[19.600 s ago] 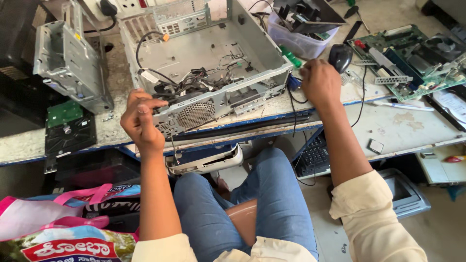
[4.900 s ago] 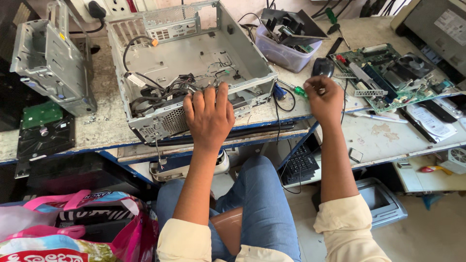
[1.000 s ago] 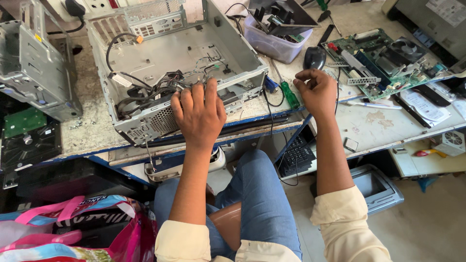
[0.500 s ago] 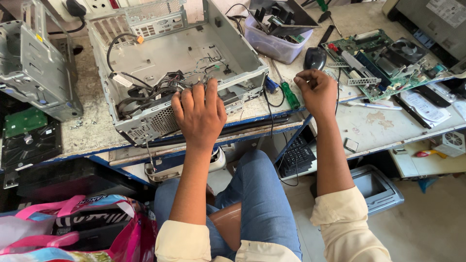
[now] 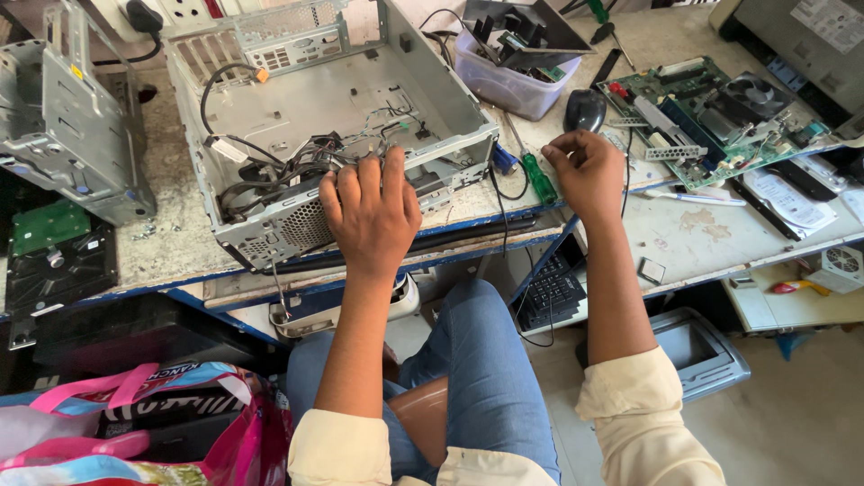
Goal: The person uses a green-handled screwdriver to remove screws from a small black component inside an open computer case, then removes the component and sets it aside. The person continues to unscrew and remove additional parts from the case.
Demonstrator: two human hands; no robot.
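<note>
left hand (image 5: 371, 209): palm down, fingers spread and released, resting on the front rim of the open computer case (image 5: 333, 117); it grasps nothing, fingertips reaching into the bundle of black wires (image 5: 279, 171) inside.
right hand (image 5: 587, 171): raised just over the front edge of the workbench (image 5: 693, 225), fingers curled inward, thumb and forefinger pinched together — whether something small sits between them, i cannot tell.
computer case: grey metal, lid off, lying flat on the workbench near its front edge, left of the right hand; its perforated front corner hangs just past the edge.
screwdriver (image 5: 536, 175): green handle, lying on the workbench between the case and the right hand, close to the front edge.
mouse (image 5: 585, 109): black, behind the right hand.
circuit board (image 5: 711, 117): green, with a fan on it, toward the right end of the workbench.
plastic tub (image 5: 508, 81): pale, full of parts, beside the back right corner of the case.
metal frame (image 5: 67, 117): grey, standing at the left end of the workbench.
keyboard (image 5: 551, 292): black, under the workbench — beside the person's knee.
bag (image 5: 135, 423): pink handles, on the floor at lower left.
</note>
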